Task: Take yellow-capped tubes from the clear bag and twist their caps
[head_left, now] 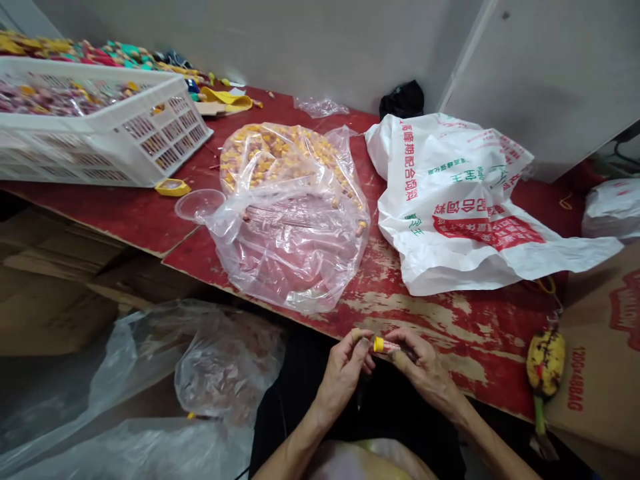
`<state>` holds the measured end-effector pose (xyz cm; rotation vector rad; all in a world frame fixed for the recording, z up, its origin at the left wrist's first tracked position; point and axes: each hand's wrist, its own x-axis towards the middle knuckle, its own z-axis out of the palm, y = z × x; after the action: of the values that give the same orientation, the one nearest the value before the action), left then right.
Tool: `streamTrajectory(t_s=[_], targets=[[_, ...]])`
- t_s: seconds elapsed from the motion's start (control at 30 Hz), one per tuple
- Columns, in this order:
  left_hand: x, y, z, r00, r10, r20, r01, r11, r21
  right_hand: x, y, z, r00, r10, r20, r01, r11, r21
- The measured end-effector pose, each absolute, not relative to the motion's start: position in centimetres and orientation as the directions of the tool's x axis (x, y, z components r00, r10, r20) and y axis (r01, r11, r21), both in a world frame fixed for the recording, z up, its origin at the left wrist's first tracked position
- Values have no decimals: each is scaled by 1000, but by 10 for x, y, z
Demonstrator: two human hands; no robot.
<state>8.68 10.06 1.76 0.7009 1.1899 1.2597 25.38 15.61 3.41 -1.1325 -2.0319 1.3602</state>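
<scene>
A red table spreads at twelve o'clock, a white sack toward one, a clear bag toward eleven; nearer is the left hand, grip impossible to tell; the right hand pinches a yellow-ended tube at the left's three o'clock.

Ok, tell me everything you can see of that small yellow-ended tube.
The small yellow-ended tube has a reddish, pale-marked body and looks plastic. It lies nearly level by the red table, yellow end toward the left hand, pinched by the right hand, which hides part of it. Left-hand contact is unclear.
</scene>
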Motion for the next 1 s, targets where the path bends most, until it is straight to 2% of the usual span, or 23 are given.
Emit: streamTrajectory(t_s=[0.17,0.4,0.6,0.7,0.83,1.0], targets=[[89,98,23,-105,961,-257,-414,193,890,254,156,31,-617,782,87,336,361,-870],[87,97,24,-172,953,-251,-448,151,881,259,157,22,-615,763,197,323,472,-820],[84,98,20,-102,962,-255,-488,175,855,257,157,25,-659,734,162,351,492,-797],[83,103,17,-94,955,-280,-566,179,804,256,155,31,-677,708,200,315,525,-791],[86,117,16,-123,929,-349,-632,198,749,250,145,38,-783,570,249,231,638,-735],[88,124,13,96,916,-389,-627,360,691,240,134,37,-874,427,232,164,709,-685]])
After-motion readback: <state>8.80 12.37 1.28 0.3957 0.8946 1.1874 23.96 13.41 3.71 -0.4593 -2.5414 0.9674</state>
